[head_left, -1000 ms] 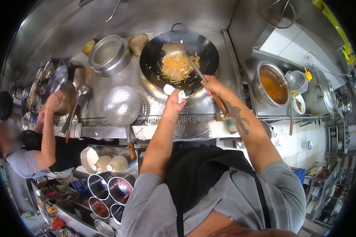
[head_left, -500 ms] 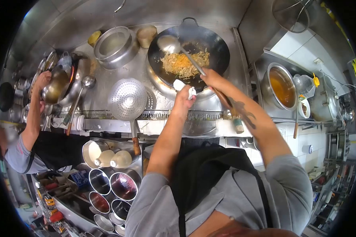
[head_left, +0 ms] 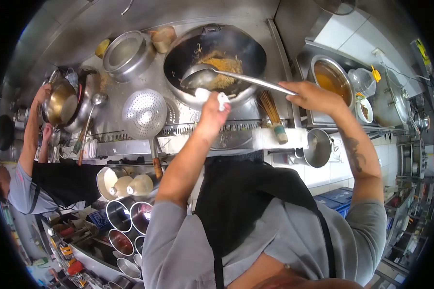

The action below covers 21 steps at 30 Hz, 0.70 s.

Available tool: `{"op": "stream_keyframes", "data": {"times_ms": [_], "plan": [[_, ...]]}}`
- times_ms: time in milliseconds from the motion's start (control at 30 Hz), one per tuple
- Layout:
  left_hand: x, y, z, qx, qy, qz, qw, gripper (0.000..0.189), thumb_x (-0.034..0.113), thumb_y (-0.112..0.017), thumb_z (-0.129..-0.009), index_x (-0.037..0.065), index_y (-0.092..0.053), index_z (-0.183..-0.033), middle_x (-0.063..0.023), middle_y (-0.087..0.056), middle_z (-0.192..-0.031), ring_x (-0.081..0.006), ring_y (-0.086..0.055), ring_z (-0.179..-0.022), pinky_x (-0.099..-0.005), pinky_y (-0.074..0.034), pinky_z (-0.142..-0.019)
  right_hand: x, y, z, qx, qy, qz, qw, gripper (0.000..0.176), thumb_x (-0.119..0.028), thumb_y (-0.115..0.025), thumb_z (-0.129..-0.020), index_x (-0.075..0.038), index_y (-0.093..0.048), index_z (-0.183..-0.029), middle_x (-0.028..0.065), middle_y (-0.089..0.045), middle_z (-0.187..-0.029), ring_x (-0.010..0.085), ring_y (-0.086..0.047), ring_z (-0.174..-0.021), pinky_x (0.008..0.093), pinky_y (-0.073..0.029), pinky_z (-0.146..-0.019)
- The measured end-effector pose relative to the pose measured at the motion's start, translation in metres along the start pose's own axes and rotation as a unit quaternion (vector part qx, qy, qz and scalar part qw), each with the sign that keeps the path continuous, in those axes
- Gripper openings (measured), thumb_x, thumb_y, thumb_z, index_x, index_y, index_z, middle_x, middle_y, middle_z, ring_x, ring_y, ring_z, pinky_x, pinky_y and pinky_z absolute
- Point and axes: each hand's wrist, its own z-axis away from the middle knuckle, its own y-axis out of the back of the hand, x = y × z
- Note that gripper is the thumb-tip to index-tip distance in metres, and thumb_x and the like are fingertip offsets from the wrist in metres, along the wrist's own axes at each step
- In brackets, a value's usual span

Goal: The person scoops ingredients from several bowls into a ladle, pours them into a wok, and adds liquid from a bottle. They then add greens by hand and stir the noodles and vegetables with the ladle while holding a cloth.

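Head camera view: a wide round wok, dark and smooth inside, stands at the middle of the steel bench, with a small loop handle on its far rim. In it lies a loose heap of food, golden to brown, rough of surface, its details blurred. The left grip is closed around a crumpled white cloth, soft and folded, at the near rim of the wok; whether the fingers also press the metal through it, I cannot tell. The right grip is closed on the end of a steel ladle, whose long, straight, shiny handle passes above the wok's right rim; its deep rounded bowl is inside the wok, in front of the heap and to its left. Just below the right side of the wok lies a brush of thin, stiff, brown sticks, bound with a greenish band. On the left side rests a perforated skimmer, a shallow metal disc full of small holes, with a wooden end on its handle. Farther to the right, a round metal pot contains an amber liquid. At the far left, a co-worker has one raised hand at the rim of a brassy, rounded pan.
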Motion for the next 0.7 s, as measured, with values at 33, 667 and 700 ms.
{"op": "stream_keyframes", "data": {"times_ms": [33,667,700], "plan": [[0.006,-0.004,0.002,0.000,0.001,-0.009,1.000,0.011,0.014,-0.048,-0.092,0.009,-0.054,-0.100,-0.0042,-0.058,-0.084,-0.0160,-0.055,-0.072,-0.0246,-0.042,-0.050,-0.004,0.009,0.008,-0.022,-0.002,-0.005,1.000,0.049,-0.018,-0.055,-0.090,-0.008,-0.045,-0.137,0.0237,-0.065,-0.091,0.0346,-0.064,-0.084,0.0424,-0.049,-0.081],[0.000,0.005,-0.006,0.033,0.197,0.211,0.957,0.009,0.020,-0.052,-0.092,0.011,-0.055,-0.090,-0.0030,-0.058,-0.076,-0.0142,-0.053,-0.067,-0.0247,-0.038,-0.045,-0.021,0.015,0.011,0.003,-0.021,0.170,0.985,0.040,-0.012,-0.054,-0.088,-0.003,-0.051,-0.127,0.0227,-0.064,-0.099,0.0359,-0.063,-0.094,0.0451,-0.050,-0.083],[0.015,-0.009,0.009,0.092,0.254,0.201,0.941,0.008,0.018,-0.052,-0.092,0.011,-0.056,-0.089,-0.0028,-0.058,-0.077,-0.0137,-0.052,-0.067,-0.0251,-0.038,-0.047,-0.015,0.023,0.017,-0.022,-0.017,0.162,0.986,0.039,-0.013,-0.054,-0.088,-0.003,-0.052,-0.126,0.0230,-0.063,-0.100,0.0357,-0.063,-0.096,0.0452,-0.049,-0.085]]}}
